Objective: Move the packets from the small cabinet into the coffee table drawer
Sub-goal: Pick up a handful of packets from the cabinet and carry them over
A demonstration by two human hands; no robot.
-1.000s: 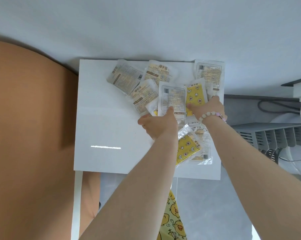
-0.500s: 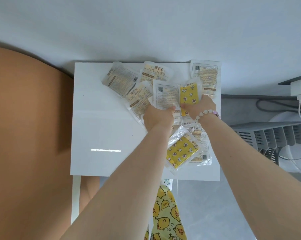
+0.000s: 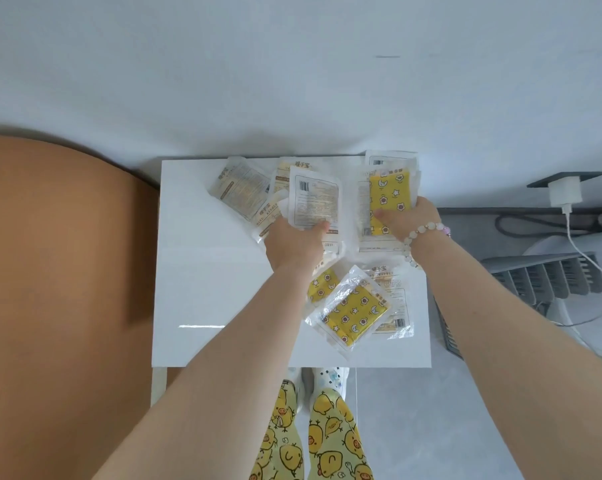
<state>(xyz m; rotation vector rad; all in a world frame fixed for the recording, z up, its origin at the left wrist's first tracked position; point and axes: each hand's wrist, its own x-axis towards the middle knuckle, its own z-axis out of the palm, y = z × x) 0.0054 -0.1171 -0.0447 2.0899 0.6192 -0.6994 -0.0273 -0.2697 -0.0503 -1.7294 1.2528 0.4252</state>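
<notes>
About eleven packets [image 3: 355, 313] — two hands [image 3: 296, 247] — one cabinet [image 3: 206, 289]

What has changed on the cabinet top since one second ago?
The left hand, holding the white barcode packet, and the right hand, holding the yellow star packet, have pulled these apart; a gap now separates them. The front yellow packet stayed on the cabinet top.

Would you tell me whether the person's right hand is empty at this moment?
No, the right hand grips a yellow star-patterned packet over the white cabinet top.
</notes>
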